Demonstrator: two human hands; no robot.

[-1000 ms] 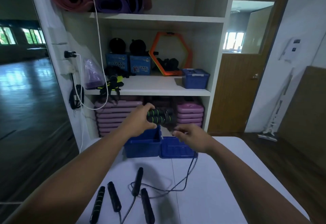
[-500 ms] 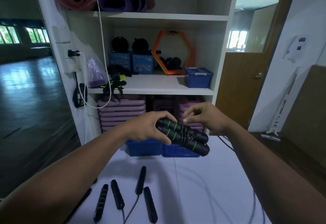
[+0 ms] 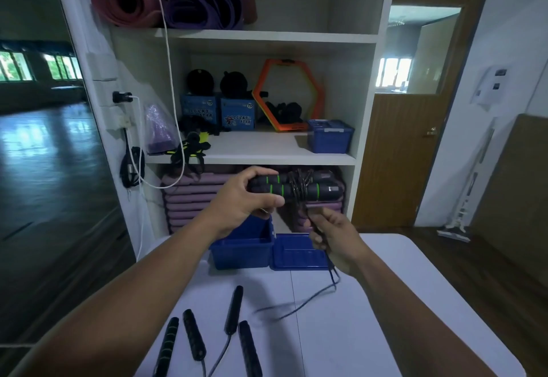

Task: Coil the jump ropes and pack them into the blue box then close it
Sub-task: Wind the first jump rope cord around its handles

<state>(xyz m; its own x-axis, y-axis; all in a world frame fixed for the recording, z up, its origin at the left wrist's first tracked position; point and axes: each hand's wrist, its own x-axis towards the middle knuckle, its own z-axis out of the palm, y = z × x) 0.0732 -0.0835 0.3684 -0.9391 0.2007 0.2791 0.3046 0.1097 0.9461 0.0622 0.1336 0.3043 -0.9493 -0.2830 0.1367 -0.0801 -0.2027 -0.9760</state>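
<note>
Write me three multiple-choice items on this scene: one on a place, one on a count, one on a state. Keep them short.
1. Where is the lid of the blue box on the table?
A. Snapped onto the box
B. Flat on the table beside the box
C. Leaning upright against the box

2. How many loose handles lie on the table?
A. Two
B. Four
C. Six

3. The cord of the rope in the left hand is
A. fully wound up
B. not wound at all
C. partly wound round the green-ringed handles, the rest trailing

Answers:
1 B: the lid lies flat next to the open box.
2 B: four handles lie near the table's front edge.
3 C: turns circle the handles, and the rest runs through the right hand down to the table.
</note>
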